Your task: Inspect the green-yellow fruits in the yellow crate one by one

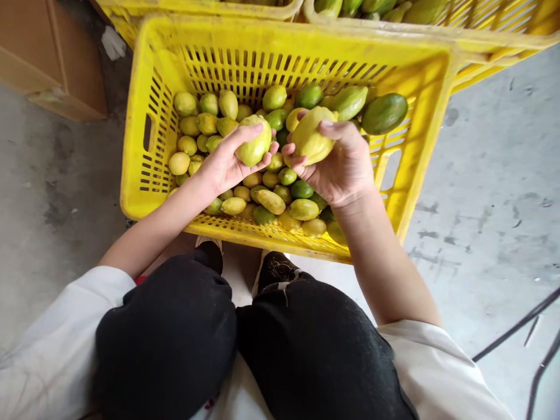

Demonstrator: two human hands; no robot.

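Holding fruit in both hands, I face a slotted yellow crate [271, 38]. My left hand [227, 163] grasps a yellow-green fruit [254, 141] over the crate's middle; my right hand [345, 166] grasps a larger yellow fruit [311, 137] beside it, also over the crate, the two fruits apart. Below them, a heap of yellow and green fruit [271, 201] covers much of the crate's base, with a large dark-green fruit [385, 114] toward its far right corner. A grey floor [490, 175], stained in dark patches, extends to both sides of the crate. Beyond its far wall stand a left rear crate [205, 10] and a right rear crate [503, 35], both yellow, the latter holding green fruit. A brown carton [48, 58] stands left of the crate, a white scrap [114, 43] lying between. Thin dark bars [516, 331] appear to the crate's right, nearer me. Just on my side of the crate, gold markings [280, 269] show by my right shoe; I cannot tell whether they are writing.
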